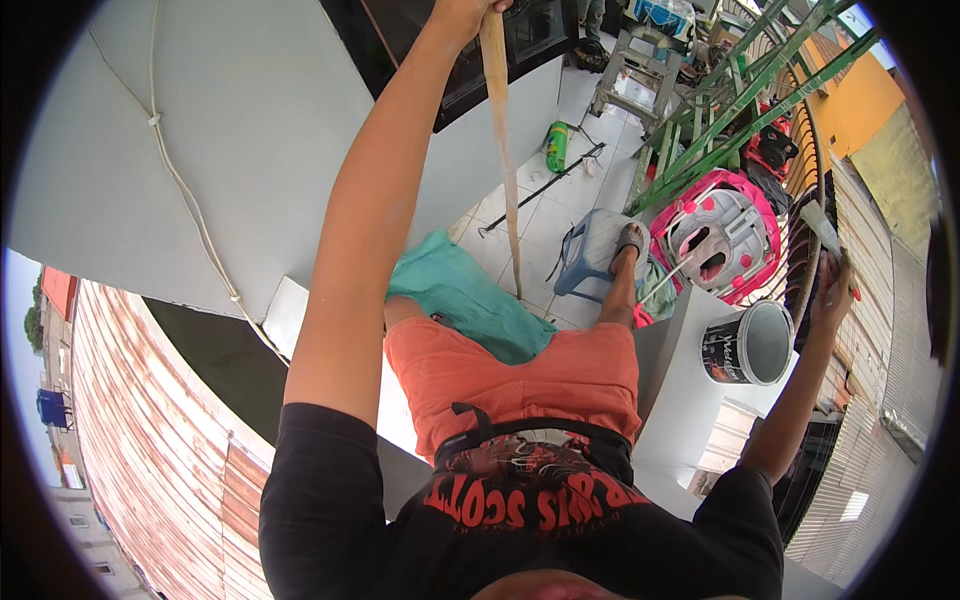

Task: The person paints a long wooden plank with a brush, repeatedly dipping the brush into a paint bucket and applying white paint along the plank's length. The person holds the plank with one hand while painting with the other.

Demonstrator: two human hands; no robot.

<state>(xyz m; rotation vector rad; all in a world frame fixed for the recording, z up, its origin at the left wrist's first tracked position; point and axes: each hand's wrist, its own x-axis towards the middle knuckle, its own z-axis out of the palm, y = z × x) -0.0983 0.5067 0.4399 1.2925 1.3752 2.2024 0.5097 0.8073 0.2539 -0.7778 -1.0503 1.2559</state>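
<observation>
My left hand, partly cut off by the top edge, is closed round the upper end of a long wooden stick. The stick slants down in front of the dark-framed window toward the tiled floor. Out to the right, my right hand grips a paintbrush by its handle, its pale bristles pointing up. Below that hand, a black-and-white paint bucket sits on a white ledge. Grey-white shows inside the bucket; how much paint it holds I cannot tell.
My foot rests on a blue-grey stool. A turquoise cloth lies by my other leg. Near the railing stand a pink baby seat and a green ladder. A green bottle lies on the tiles. Cable runs along the wall.
</observation>
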